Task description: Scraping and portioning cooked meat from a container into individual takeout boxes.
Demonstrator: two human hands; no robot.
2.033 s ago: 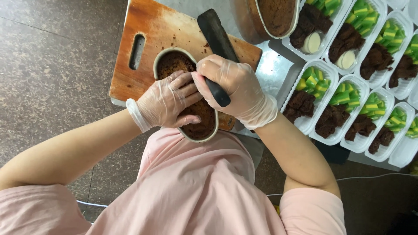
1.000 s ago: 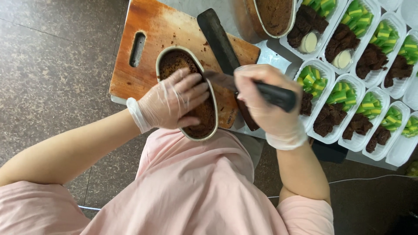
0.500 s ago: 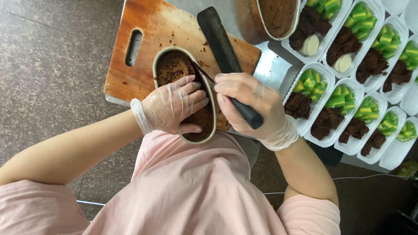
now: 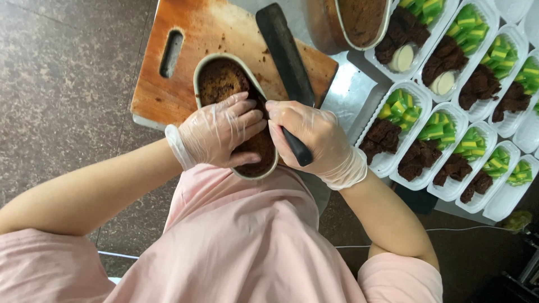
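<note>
An oval metal tin (image 4: 209,63) of dark brown cake (image 4: 222,81) stands on a wooden cutting board (image 4: 202,33). My left hand (image 4: 222,129), in a clear plastic glove, lies flat on the cake and holds the tin down. My right hand (image 4: 311,140), also gloved, is closed on the black handle of a knife (image 4: 296,148), right beside the left hand at the tin's right rim. The knife's blade is hidden between my hands. A large black-handled cleaver (image 4: 283,50) lies on the board beyond them.
White plastic trays (image 4: 418,101) with brown cake pieces, green-and-yellow layered slices and some white rounds fill the right side. A second oval tin of cake (image 4: 359,19) stands at the top. The board's front edge overhangs a brown stone floor (image 4: 62,95).
My right hand swung out toward the trays with the knife, then came back to the tin. My left hand stayed on the cake throughout.
</note>
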